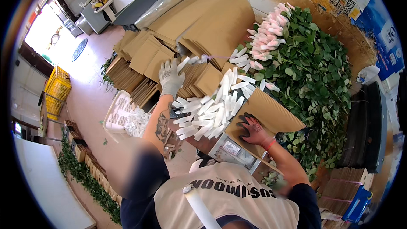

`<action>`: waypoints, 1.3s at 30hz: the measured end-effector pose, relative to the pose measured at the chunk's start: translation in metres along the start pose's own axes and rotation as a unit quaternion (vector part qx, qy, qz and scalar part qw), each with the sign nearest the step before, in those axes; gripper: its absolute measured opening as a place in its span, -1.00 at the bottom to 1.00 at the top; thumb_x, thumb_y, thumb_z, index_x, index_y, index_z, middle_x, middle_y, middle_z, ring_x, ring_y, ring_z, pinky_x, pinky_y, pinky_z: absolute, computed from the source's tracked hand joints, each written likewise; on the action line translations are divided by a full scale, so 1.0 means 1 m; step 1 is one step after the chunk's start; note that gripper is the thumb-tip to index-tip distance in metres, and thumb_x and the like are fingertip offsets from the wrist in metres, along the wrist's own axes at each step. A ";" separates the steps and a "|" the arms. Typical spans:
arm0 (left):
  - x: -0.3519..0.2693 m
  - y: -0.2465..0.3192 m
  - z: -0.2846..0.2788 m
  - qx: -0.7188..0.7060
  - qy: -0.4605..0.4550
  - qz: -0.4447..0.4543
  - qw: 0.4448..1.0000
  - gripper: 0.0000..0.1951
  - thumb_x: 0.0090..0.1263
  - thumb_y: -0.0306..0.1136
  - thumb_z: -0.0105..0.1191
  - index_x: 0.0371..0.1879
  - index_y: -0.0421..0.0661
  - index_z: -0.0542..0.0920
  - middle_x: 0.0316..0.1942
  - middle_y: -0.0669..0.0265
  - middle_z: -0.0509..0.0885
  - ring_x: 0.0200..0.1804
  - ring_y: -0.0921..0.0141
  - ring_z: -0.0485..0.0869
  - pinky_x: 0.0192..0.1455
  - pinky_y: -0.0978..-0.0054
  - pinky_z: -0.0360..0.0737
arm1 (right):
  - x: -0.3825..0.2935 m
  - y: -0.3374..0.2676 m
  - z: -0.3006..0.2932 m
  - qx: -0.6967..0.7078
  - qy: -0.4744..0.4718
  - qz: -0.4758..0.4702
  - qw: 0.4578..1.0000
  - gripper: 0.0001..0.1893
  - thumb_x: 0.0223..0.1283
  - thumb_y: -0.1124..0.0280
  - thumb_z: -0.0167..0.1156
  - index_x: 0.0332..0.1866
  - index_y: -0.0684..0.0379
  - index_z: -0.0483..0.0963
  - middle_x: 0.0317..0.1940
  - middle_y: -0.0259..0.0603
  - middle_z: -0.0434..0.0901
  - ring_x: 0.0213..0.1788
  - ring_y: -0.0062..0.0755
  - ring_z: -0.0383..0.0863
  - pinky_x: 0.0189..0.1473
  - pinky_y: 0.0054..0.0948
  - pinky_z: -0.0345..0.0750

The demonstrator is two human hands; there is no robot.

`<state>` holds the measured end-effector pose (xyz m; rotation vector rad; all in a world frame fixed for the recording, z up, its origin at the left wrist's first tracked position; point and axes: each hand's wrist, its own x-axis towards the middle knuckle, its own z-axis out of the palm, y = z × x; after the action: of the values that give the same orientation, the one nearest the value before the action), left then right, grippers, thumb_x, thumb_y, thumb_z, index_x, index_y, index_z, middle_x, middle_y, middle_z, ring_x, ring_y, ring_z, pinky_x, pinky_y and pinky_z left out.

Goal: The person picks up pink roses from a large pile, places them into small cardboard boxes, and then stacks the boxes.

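My left hand (171,75), in a pale work glove, rests with its fingers apart on folded cardboard sheets (151,54). Just right of it stand upright cardboard pieces (192,78) with a few white sleeves on top. My right hand (254,130), in a red and black glove, lies spread on a folded sheet of corrugated cardboard (265,111). Between my arms is a heap of white mesh sleeves (211,113). Pink roses (268,33), their buds in white sleeves, lie at the upper right with long leafy stems (314,70).
A white plastic basket (116,114) of sleeves stands on the floor by my left arm. Yellow crates (58,90) and a row of wrapped leafy bundles (86,175) are further left. Black sheets (365,127) stand at right. A lit cigarette (198,205) juts into view below.
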<state>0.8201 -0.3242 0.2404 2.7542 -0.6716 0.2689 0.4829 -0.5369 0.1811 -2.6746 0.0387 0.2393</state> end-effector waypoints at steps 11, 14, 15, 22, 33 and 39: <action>-0.058 0.096 0.022 0.035 -0.068 0.198 0.977 -0.33 -0.05 0.06 0.18 0.03 -0.08 0.42 0.11 0.14 0.37 0.18 0.18 0.32 0.23 0.13 0.23 | -0.004 0.005 0.003 0.002 -0.006 0.001 1.000 -0.33 -0.12 0.03 0.24 0.19 0.01 0.35 0.31 0.10 0.12 0.35 0.11 0.08 0.37 -0.12 0.08; -0.058 0.113 0.025 0.089 -0.114 0.161 0.976 -0.25 -0.02 0.12 0.16 0.14 -0.05 0.32 0.17 0.17 0.29 0.17 0.15 0.31 0.21 0.08 0.21 | -0.005 0.011 0.002 -0.001 0.001 -0.006 1.000 -0.32 -0.11 0.02 0.23 0.21 0.01 0.34 0.32 0.11 0.11 0.36 0.11 0.08 0.37 -0.14 0.07; -0.053 0.115 0.024 0.079 -0.141 0.144 0.976 -0.23 -0.02 0.11 0.17 0.18 -0.03 0.29 0.21 0.14 0.27 0.21 0.13 0.30 0.22 0.08 0.23 | -0.006 0.008 0.002 0.006 -0.003 0.003 1.000 -0.32 -0.11 0.02 0.23 0.21 0.01 0.34 0.32 0.11 0.11 0.36 0.11 0.08 0.38 -0.15 0.06; -0.027 0.096 -0.017 -0.088 -0.174 0.033 0.980 -0.10 -0.06 -0.23 0.24 0.36 0.02 0.10 0.36 0.11 0.10 0.21 0.06 0.35 0.23 0.17 0.34 | -0.001 0.006 0.015 0.011 -0.001 0.009 1.000 -0.33 -0.09 0.03 0.23 0.21 0.02 0.34 0.31 0.11 0.14 0.37 0.08 0.08 0.39 -0.19 0.05; -0.108 0.134 -0.134 -0.868 -0.339 -0.006 0.364 -0.40 0.09 -0.54 0.01 0.23 -0.18 0.30 0.21 -0.03 0.32 0.20 0.19 0.39 0.12 0.28 0.45 | 0.009 -0.051 -0.060 0.280 0.047 -0.071 0.956 -0.38 0.11 0.07 0.16 0.27 0.08 0.25 0.20 -0.07 0.35 0.27 -0.12 0.28 0.32 -0.27 0.17; -0.160 0.206 -0.113 -0.771 -0.475 0.011 0.423 -0.48 0.14 -0.43 -0.02 0.17 -0.17 0.35 0.12 -0.07 0.38 0.11 0.16 0.43 0.07 0.27 0.46 | -0.070 -0.079 -0.154 0.503 0.111 -0.125 0.848 -0.51 0.10 0.31 0.20 0.16 0.20 0.36 -0.05 -0.30 0.48 0.00 -0.52 0.39 0.10 -0.52 0.33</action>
<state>0.5701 -0.3952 0.3558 0.7467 -0.5613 -1.3284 0.4441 -0.5347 0.3640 -1.6114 -0.0915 -0.1548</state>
